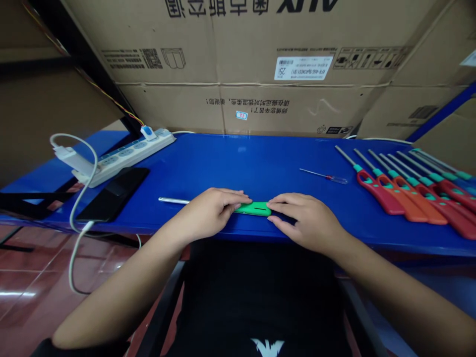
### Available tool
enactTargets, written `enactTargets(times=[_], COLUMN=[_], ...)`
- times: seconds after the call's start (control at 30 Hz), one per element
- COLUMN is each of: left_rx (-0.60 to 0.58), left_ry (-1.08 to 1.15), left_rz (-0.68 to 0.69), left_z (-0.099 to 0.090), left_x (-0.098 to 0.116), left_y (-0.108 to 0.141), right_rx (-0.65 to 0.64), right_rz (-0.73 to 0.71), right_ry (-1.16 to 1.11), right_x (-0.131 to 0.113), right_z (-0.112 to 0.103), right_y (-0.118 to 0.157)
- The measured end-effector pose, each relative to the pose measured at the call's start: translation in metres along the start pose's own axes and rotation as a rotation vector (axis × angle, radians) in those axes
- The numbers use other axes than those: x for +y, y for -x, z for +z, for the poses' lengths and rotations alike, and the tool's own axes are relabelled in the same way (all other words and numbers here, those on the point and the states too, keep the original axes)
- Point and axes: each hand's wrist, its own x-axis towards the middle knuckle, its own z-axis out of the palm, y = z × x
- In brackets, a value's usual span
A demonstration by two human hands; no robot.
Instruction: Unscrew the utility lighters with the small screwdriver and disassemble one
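A green long-necked lighter [256,208] lies across the front of the blue table, its metal tube pointing left. My left hand [217,210] is closed over the middle of it, covering the trigger area. At the right end of the green handle, the fingers and thumb of my right hand [303,215] pinch the body. Between the two hands a dark slot shows on the handle. Beyond my right hand lies a small screwdriver [336,179] with a clear handle and a thin shaft.
Several red and orange long-necked lighters [412,193] lie side by side at the right. At left are a black phone [115,193] on a charging cable and a white power strip [128,154]. Large cardboard [245,64] stands behind the blue table [238,161].
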Motion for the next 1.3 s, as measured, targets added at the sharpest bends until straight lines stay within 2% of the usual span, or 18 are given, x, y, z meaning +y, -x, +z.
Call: enactTargets(times=[0.17,0.27,0.37,0.43,0.5,0.63,0.73,0.83,0.97,1.07,1.13,1.23,1.3], left_rx=[-0.027,0.118,0.319,0.405,0.415,0.219,0.014,-0.139,-0.231,-0.235,-0.219,-0.204,-0.211], left_ry=[-0.018,0.015,0.058,0.066,0.043,-0.032,-0.139,-0.265,-0.333,-0.339,-0.347,-0.350,-0.340], left_rz=[0.001,-0.062,-0.196,-0.219,-0.167,-0.016,-0.036,-0.055,-0.014,-0.018,-0.021,-0.032,-0.039], left_z=[-0.012,-0.028,-0.043,-0.044,-0.035,-0.001,0.019,0.027,0.027,0.026,0.026,0.026,0.025], left_x=[0.000,-0.001,0.003,0.007,0.013,0.023,0.025,0.024,0.023,0.025,0.026,0.028,0.029], left_y=[-0.007,-0.003,0.004,0.007,0.004,-0.014,-0.027,-0.030,-0.028,-0.027,-0.027,-0.027,-0.028], right_rx=[0.009,0.069,0.122,0.049,-0.067,-0.138,-0.160,-0.130,-0.082,0.043,0.233,0.547,0.686], right_rz=[0.038,0.105,0.265,0.420,0.552,0.680,0.686,0.652,0.630,0.730,0.772,0.667,0.554], right_ry=[-0.050,0.007,0.257,0.475,0.602,0.626,0.595,0.543,0.457,0.248,0.049,-0.320,-0.526], right_x=[0.005,0.020,0.049,0.070,0.089,0.115,0.126,0.131,0.125,0.113,0.104,0.091,0.080], right_z=[-0.005,-0.019,-0.042,-0.057,-0.066,-0.063,-0.056,-0.057,-0.066,-0.070,-0.069,-0.062,-0.058], right_y=[0.003,0.005,0.012,0.020,0.029,0.041,0.044,0.045,0.043,0.037,0.030,0.018,0.009])
